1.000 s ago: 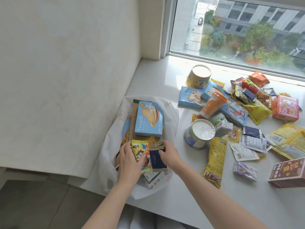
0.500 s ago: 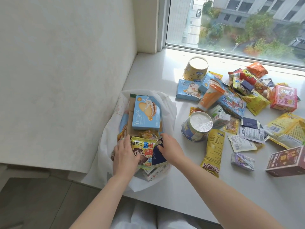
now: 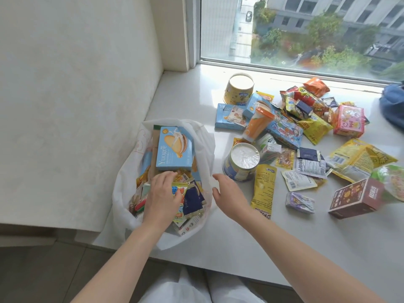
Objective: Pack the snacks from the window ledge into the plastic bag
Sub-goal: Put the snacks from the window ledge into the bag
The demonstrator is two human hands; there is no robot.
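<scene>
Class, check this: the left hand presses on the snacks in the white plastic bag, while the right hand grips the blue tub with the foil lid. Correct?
Not quite. The head view shows the right hand open and empty, apart from the blue tub. The left hand does press on the snacks in the plastic bag.

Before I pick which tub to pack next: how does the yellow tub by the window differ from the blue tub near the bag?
The yellow tub stands at the back near the window; the blue tub sits closer, just beyond the right hand. The yellow tub's top looks plain and cream; the blue tub's is shiny, crinkled film. Both are round, upright, sealed and still on the ledge.
</scene>
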